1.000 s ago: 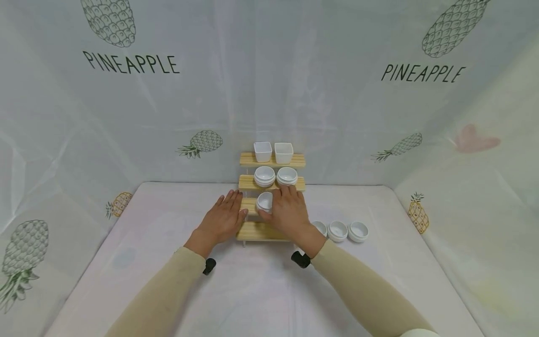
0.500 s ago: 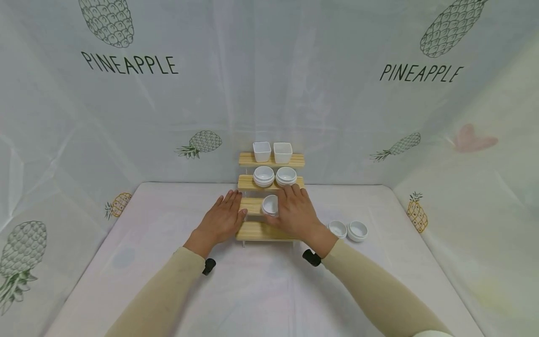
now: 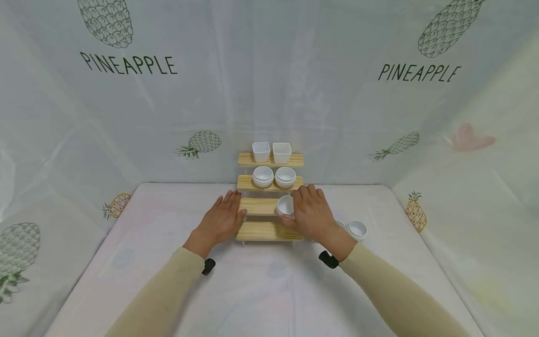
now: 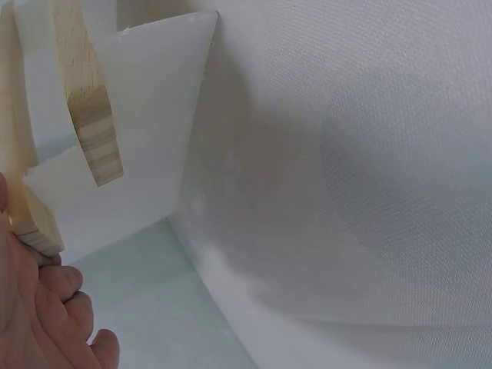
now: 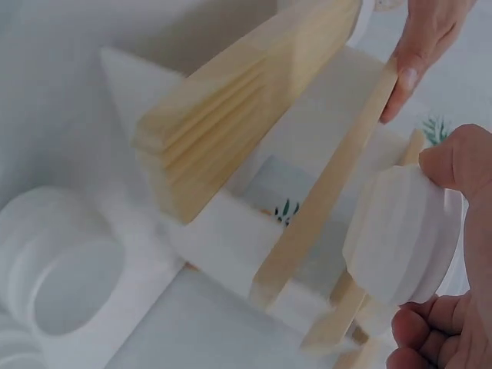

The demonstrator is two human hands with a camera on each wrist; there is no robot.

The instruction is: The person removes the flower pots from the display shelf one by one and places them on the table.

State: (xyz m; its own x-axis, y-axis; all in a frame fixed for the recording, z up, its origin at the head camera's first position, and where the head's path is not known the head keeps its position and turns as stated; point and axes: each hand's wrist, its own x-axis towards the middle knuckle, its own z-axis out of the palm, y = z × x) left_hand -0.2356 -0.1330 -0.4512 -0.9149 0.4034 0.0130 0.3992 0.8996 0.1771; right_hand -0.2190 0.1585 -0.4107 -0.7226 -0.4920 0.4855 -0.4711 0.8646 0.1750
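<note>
My right hand (image 3: 315, 215) grips a small round white bowl (image 3: 285, 206) between thumb and fingers. The bowl is at the right part of the third tier from the top of a wooden stepped stand (image 3: 258, 206); whether it rests there I cannot tell. In the right wrist view the same bowl (image 5: 400, 234) shows its ribbed side and base, with the thumb on its rim. At the stand's left side, my left hand (image 3: 220, 219) lies with straight fingers along the ends of the tiers. The left wrist view has its fingers touching a wooden tier end (image 4: 38, 227).
Two square white cups (image 3: 282, 152) stand on the top tier. Two round white bowls (image 3: 263, 176) sit on the second tier. More round bowls (image 3: 357, 230) are on the white table to the right, partly hidden by the right wrist. A pineapple-print cloth (image 3: 269, 93) hangs behind.
My right hand has moved the bowl rightward along the third tier, from its middle to its right part. The left hand has stayed at the stand's left side.
</note>
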